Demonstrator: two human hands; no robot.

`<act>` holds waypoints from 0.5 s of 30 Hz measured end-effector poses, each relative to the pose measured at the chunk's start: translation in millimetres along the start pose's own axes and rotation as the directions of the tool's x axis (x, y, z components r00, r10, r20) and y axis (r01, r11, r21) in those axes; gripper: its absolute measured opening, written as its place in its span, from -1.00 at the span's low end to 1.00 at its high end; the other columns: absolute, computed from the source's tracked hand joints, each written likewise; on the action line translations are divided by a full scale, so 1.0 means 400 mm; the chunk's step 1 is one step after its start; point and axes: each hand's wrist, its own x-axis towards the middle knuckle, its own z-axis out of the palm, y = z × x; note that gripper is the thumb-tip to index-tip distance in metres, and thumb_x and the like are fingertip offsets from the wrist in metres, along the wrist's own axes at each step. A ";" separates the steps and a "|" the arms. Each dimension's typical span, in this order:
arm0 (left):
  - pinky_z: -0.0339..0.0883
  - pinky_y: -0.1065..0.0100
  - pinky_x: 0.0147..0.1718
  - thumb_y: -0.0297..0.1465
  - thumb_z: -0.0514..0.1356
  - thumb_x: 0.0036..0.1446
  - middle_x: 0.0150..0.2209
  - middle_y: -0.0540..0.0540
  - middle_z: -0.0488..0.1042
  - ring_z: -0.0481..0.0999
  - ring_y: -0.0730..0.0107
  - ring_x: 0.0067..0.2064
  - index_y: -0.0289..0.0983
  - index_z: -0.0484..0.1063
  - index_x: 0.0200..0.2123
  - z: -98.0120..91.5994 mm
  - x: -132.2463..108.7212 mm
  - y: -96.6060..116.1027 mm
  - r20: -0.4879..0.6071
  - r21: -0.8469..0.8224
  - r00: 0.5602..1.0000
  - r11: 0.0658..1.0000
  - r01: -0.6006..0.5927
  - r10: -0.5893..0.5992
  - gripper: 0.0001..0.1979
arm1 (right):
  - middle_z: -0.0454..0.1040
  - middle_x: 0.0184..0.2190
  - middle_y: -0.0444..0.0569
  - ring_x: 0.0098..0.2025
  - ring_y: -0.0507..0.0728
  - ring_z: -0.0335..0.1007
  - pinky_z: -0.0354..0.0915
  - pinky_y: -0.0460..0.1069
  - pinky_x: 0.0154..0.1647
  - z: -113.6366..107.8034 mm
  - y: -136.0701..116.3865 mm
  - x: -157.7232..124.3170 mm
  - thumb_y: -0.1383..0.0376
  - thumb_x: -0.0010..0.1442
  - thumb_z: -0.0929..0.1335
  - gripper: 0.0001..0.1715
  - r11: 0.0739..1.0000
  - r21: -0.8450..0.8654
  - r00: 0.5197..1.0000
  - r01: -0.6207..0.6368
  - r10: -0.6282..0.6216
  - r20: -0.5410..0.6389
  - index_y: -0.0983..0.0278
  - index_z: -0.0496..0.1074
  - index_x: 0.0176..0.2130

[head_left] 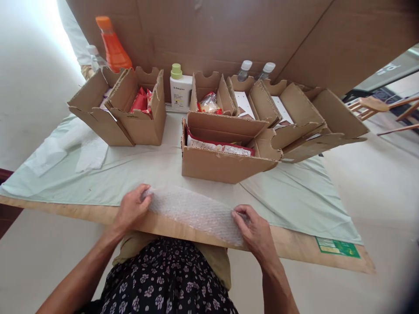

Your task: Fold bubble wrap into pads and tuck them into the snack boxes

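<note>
Bubble wrap (196,211); white bottle (181,92), label unreadable

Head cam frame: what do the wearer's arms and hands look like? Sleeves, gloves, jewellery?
Both forearms are bare as far as the view shows, with no sleeves and no gloves. The left hand and right hand show no rings, and neither wrist has a watch or band. The person wears a dark garment printed with small white flowers, under an olive top.

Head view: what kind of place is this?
Probably an improvised packing station, maybe at home: open cardboard boxes on a cloth-covered table, bubble wrap held between left hand and right hand, orange bottle behind.
</note>
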 end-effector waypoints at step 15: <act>0.32 -0.06 0.22 -0.32 0.18 0.30 0.12 -0.28 0.56 0.49 0.01 0.19 -0.28 0.45 0.17 0.005 0.066 0.076 -0.001 -0.224 0.899 0.876 -0.427 0.437 -0.60 | 0.65 -0.17 0.02 -0.17 0.18 0.54 0.44 0.08 -0.09 0.223 -0.182 -0.083 0.16 0.26 0.37 -0.64 0.874 0.448 0.922 -0.188 0.000 0.386 0.20 0.64 -0.03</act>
